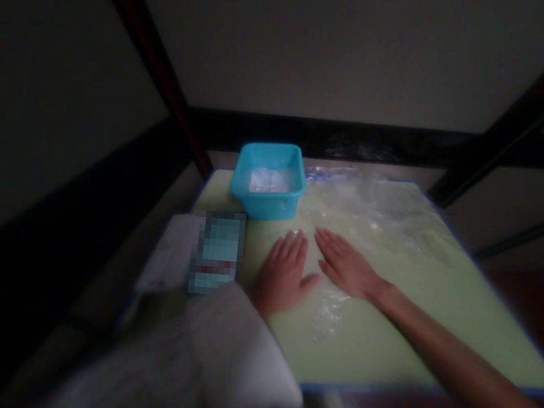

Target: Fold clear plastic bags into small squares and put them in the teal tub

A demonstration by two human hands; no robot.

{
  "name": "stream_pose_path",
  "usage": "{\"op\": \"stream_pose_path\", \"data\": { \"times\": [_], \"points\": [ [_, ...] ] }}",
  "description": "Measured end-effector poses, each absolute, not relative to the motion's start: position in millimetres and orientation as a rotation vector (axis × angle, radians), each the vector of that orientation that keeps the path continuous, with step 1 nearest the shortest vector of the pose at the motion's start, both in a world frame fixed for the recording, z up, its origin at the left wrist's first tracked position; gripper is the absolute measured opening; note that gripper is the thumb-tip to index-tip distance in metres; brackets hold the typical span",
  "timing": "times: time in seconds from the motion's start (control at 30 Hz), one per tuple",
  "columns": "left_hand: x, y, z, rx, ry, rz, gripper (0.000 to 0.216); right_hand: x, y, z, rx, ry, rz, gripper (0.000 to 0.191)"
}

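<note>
1. Teal, flat rectangular item [218, 247], blurred: left, on yellow-green, blue-edged table [463, 303].
2. Turquoise rectangular plastic basin [274, 207]: behind hands.
3. Left hand [285, 272]: palm down, fingers extended, gripping nothing.
4. Clear, crinkled plastic film [329, 314]: on table, between hands; uneven pressure could crease it.
5. Right hand [346, 261]: likewise flat, unclenched.
6. Clear, loose plastic sheeting [381, 204]: far right; brushing could shift it.

The single view looks from the wearer's head, forward and down across a yellow-green tabletop [472, 310] from its near side, close enough that the left hand [285, 275] and right hand [350, 265] lie mid-view; a wall [313, 55] beyond fills the top.
</note>
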State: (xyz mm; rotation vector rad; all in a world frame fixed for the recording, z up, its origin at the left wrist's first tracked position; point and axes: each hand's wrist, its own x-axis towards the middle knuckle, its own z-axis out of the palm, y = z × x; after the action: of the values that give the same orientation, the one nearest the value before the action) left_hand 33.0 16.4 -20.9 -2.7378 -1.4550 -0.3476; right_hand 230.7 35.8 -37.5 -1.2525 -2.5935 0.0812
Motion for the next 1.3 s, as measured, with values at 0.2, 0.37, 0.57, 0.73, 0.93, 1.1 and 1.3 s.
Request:
{"op": "stream_pose_path", "data": {
  "times": [0.2,0.37,0.57,0.73,0.93,1.1,1.3],
  "points": [
    [29,18,-20,-2.719,-1.485,-0.336,0.073,249,39,-38,-1.389,-2.576,0.040,0.062],
    [29,18,-21,-2.729,-1.493,-0.351,0.074,275,43,-39,-1.468,-2.525,0.013,0.064],
    [29,19,-21,-2.735,-1.481,-0.390,0.073,288,44,-39,-1.510,-2.455,-0.009,0.063],
    [27,22,-18,-2.779,-1.441,-0.322,0.075,285,41,-27,-1.481,-2.464,0.044,0.062],
    [17,30,-19,-2.842,-1.362,-0.280,0.073,281,33,3,-1.127,-2.556,0.134,0.044],
    [12,30,-14,-2.869,-1.313,-0.251,0.070,278,28,12,-0.925,-2.615,0.177,0.033],
    [12,14,5,-2.824,-1.255,-0.356,0.063,276,24,11,-0.768,-2.528,0.307,0.034]
  ]
}}
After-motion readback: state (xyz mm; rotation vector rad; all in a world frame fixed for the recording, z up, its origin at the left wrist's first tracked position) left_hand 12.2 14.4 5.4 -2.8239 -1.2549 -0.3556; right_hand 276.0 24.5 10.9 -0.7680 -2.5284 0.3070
